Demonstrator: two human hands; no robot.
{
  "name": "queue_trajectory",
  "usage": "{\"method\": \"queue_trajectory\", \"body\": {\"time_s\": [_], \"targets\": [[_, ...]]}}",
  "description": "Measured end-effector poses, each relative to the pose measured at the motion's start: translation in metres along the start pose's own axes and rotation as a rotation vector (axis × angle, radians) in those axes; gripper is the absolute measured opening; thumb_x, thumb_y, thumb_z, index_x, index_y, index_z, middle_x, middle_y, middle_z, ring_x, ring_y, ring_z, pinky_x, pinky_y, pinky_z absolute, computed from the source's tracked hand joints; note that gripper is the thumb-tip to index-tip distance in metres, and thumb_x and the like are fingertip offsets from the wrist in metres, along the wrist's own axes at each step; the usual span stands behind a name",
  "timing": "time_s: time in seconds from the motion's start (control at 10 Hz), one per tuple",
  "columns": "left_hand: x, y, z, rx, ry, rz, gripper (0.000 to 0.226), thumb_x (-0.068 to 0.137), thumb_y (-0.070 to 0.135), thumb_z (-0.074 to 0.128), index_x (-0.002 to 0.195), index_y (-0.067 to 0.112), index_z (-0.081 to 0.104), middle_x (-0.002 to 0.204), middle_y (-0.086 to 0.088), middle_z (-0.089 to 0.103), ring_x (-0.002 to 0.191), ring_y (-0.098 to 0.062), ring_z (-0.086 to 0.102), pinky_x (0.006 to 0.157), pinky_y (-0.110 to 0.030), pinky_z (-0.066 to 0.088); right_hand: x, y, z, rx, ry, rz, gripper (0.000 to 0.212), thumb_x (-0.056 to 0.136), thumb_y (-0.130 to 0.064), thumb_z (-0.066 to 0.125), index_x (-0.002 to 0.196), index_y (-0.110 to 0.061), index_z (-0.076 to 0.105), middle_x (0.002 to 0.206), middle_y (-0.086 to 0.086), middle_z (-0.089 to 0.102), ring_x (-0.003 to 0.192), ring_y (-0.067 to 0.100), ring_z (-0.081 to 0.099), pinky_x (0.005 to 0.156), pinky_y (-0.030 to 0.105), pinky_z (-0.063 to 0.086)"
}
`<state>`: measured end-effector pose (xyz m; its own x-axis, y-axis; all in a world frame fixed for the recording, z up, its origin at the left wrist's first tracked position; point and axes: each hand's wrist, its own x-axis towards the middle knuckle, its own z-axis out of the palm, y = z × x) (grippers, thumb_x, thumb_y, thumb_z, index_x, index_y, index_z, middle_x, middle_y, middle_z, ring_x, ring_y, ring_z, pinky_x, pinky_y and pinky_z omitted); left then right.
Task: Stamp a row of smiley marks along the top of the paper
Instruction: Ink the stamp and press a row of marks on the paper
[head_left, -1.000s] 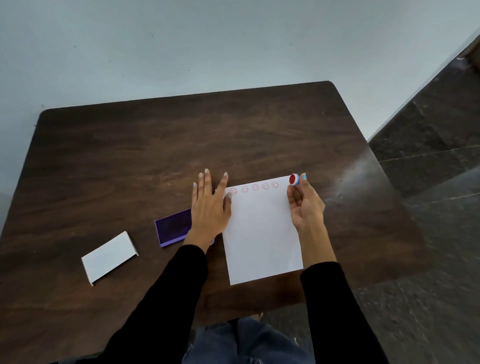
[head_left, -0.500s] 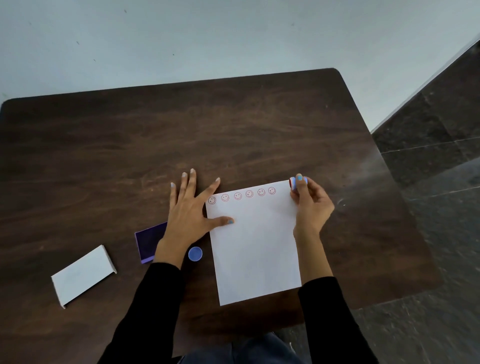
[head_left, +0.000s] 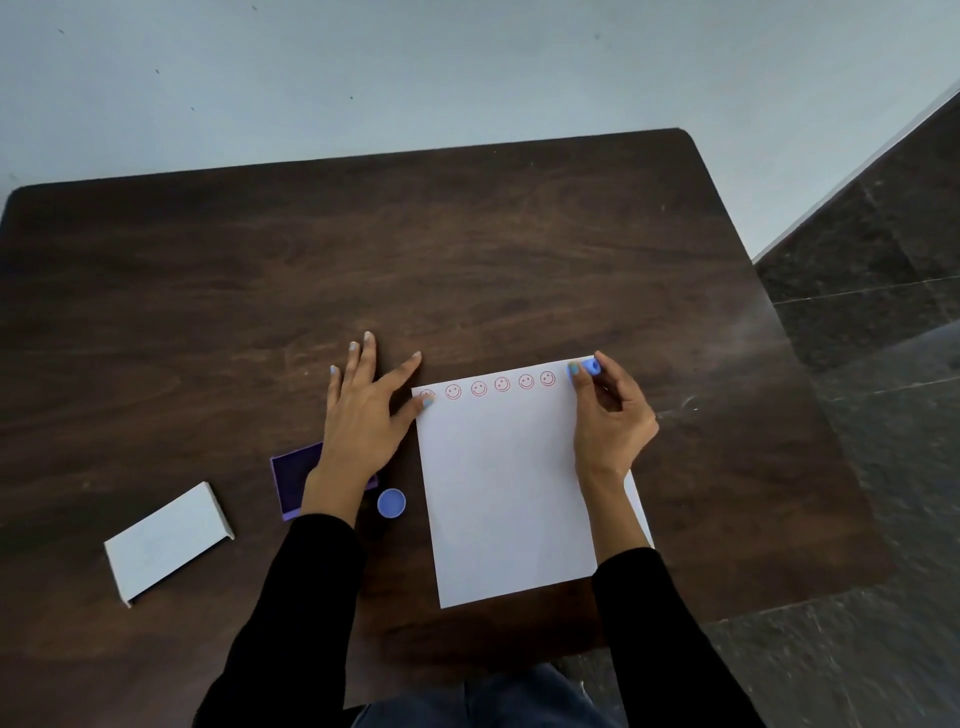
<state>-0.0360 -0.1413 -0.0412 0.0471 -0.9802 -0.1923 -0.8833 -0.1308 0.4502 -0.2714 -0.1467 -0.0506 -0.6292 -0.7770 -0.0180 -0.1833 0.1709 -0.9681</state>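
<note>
A white sheet of paper (head_left: 506, 483) lies on the dark wooden table (head_left: 363, 260). Several red smiley marks (head_left: 502, 384) run along its top edge. My right hand (head_left: 610, 415) pinches a small blue stamp (head_left: 590, 367) and holds it face down on the paper's top right corner. My left hand (head_left: 363, 410) lies flat with fingers spread at the paper's left edge, its thumb on the top left corner over the first mark.
A purple ink pad (head_left: 293, 480) sits partly under my left wrist, with a round blue cap (head_left: 391, 503) beside it. A white box lid (head_left: 166, 540) lies at the front left. The table's right edge drops to dark floor tiles (head_left: 883, 364).
The right hand has turned the stamp from red face up to face down on the top right corner. The left thumb slid up onto the first mark.
</note>
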Motion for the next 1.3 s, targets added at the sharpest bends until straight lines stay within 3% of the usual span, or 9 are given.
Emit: {"method": "queue_trajectory", "body": {"time_s": [0.2,0.5,0.7,0.9,1.0,1.1,1.3], "targets": [[0.003,0.003,-0.002,-0.045,0.018,-0.091,0.057,0.091,0.041,0.055,0.144,0.035,0.034,0.161,-0.01,-0.005,0.148,-0.026,-0.009,0.119,-0.046,-0.003,-0.001,0.001,0.001,-0.054,-0.014,-0.044,0.029,0.077,-0.017,0.076,0.105,-0.015,0.071,0.1,-0.003,0.071,0.085,0.002,0.066,0.078,0.009,0.052],[0.008,0.002,-0.004,-0.104,0.016,-0.227,0.08,0.087,0.05,0.056,0.15,0.028,0.013,0.159,-0.013,-0.015,0.146,-0.027,-0.018,0.118,-0.045,-0.008,-0.002,0.0,0.004,-0.168,-0.056,-0.093,0.029,0.077,-0.014,0.075,0.105,-0.012,0.07,0.104,0.006,0.071,0.088,0.011,0.066,0.084,0.027,0.055],[0.013,-0.001,-0.006,-0.094,-0.04,-0.299,0.098,0.082,0.049,0.064,0.151,0.017,0.003,0.159,-0.01,-0.019,0.146,-0.025,-0.021,0.118,-0.044,-0.01,0.002,-0.006,0.003,-0.318,-0.108,-0.225,0.025,0.076,-0.011,0.076,0.099,-0.004,0.07,0.096,0.013,0.07,0.088,0.022,0.059,0.075,0.032,0.052],[0.015,-0.002,-0.007,-0.114,-0.094,-0.305,0.114,0.072,0.047,0.074,0.151,0.019,-0.003,0.158,-0.009,-0.024,0.144,-0.025,-0.024,0.117,-0.044,-0.012,0.004,-0.011,0.006,-0.265,-0.075,-0.063,0.025,0.076,-0.015,0.077,0.098,-0.008,0.07,0.101,0.011,0.069,0.086,0.02,0.061,0.074,0.026,0.051],[0.015,-0.003,-0.006,-0.11,-0.092,-0.302,0.113,0.073,0.047,0.074,0.151,0.019,-0.003,0.158,-0.008,-0.024,0.144,-0.025,-0.025,0.117,-0.044,-0.013,0.002,-0.012,0.006,-0.322,-0.108,-0.144,0.023,0.076,-0.014,0.077,0.096,-0.006,0.069,0.099,0.012,0.068,0.088,0.023,0.059,0.075,0.03,0.05],[0.015,-0.004,-0.005,-0.111,-0.085,-0.297,0.113,0.073,0.046,0.075,0.151,0.019,-0.002,0.158,-0.008,-0.024,0.144,-0.024,-0.025,0.117,-0.044,-0.014,0.004,-0.014,0.005,-0.289,-0.09,-0.06,0.022,0.076,-0.016,0.077,0.094,-0.008,0.069,0.1,0.01,0.07,0.083,0.017,0.058,0.072,0.026,0.05],[0.015,-0.004,-0.004,-0.1,-0.078,-0.295,0.113,0.072,0.047,0.075,0.151,0.02,-0.001,0.158,-0.008,-0.023,0.145,-0.025,-0.024,0.117,-0.044,-0.012,0.003,-0.018,0.005,-0.332,-0.112,-0.074,0.019,0.077,-0.017,0.076,0.093,-0.009,0.068,0.098,0.009,0.069,0.088,0.021,0.06,0.077,0.032,0.052]]}}
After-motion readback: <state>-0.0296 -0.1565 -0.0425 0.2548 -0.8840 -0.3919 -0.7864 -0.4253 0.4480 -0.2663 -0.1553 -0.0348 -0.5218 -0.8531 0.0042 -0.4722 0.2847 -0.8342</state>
